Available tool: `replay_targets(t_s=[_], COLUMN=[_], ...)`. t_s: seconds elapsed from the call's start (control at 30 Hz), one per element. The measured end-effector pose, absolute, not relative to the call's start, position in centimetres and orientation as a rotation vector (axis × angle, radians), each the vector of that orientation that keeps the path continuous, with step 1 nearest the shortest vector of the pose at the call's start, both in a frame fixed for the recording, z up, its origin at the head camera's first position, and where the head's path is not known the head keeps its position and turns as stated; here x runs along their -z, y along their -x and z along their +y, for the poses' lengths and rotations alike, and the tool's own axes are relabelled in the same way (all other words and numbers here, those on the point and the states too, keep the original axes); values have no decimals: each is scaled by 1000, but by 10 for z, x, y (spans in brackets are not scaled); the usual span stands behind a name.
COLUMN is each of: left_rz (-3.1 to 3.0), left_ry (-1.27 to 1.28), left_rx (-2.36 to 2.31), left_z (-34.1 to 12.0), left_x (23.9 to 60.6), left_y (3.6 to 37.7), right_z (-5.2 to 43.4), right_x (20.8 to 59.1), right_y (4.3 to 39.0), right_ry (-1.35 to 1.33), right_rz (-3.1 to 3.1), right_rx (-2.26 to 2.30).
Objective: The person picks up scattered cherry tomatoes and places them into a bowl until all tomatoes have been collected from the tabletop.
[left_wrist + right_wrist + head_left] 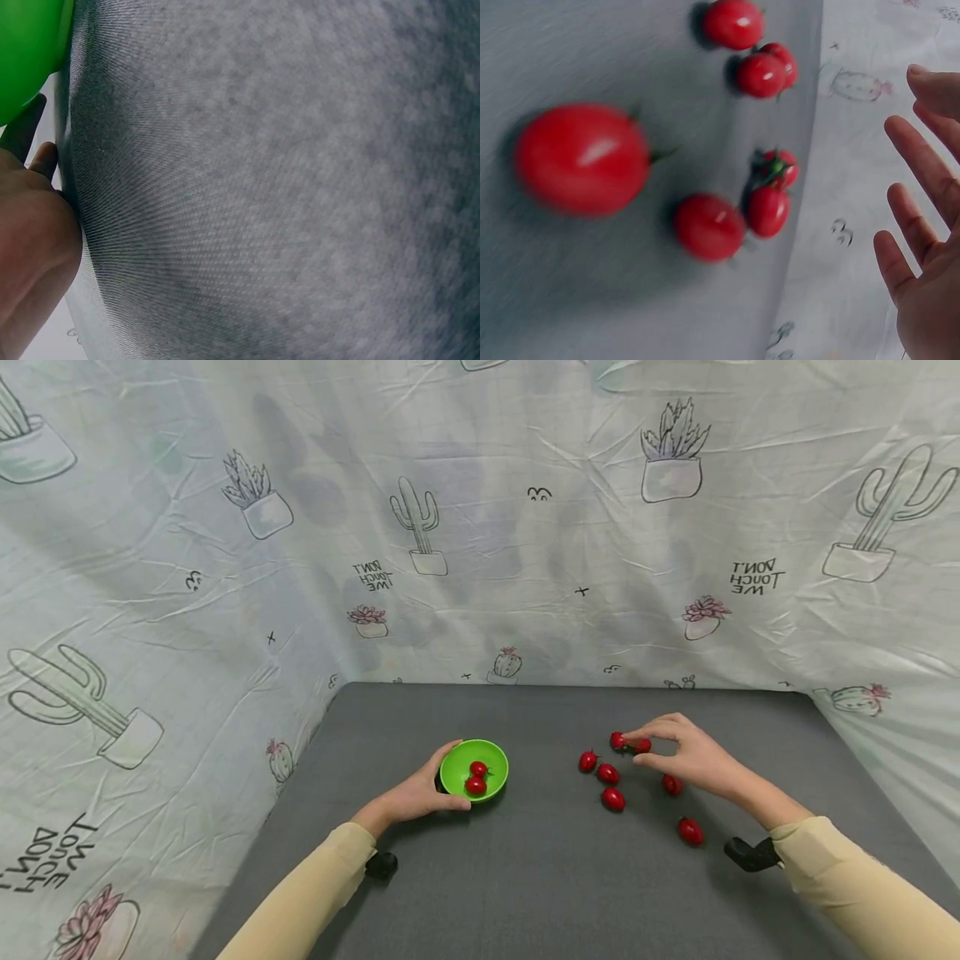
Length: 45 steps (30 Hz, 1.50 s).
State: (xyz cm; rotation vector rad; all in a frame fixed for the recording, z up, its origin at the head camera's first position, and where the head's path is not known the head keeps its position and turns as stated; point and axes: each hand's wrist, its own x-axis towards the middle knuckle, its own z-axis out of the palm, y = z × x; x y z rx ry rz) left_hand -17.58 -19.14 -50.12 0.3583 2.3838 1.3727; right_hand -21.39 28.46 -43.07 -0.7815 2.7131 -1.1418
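Note:
My left hand [415,795] grips a green bowl [498,787] from its left side, thumb at the near rim and fingers round the far side. Two small red tomatoes [476,786] lie inside the bowl. In the left wrist view the bowl [28,52] shows only in part, above the fingers. My right hand [693,755] hovers over the right side of the table, fingers spread and holding nothing. Below its fingertips lie two tomatoes [642,747], partly covered in the head view. The right wrist view shows a large, near tomato [583,159] with a green stem.
More loose tomatoes [613,799] lie between the bowl and the right hand. Another tomato [672,785] is under the right hand, and one [691,832] lies closer to me. A grey cloth covers the table [525,885]. White cactus-print curtains [480,527] hang behind and beside it.

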Motion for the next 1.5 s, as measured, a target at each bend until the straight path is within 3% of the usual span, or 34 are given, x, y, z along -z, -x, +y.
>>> replay_targets(t_s=[0.6, 1.5], left_rz=[2375, 2393], left_ry=[-353, -348], left_rx=[-1384, -1355], left_z=[-192, -192], left_x=[502, 503], left_y=[176, 177], right_z=[337, 336], right_x=[452, 493], right_y=[166, 122], right_ry=[727, 468], right_rz=[2865, 3026], right_rx=[986, 913])
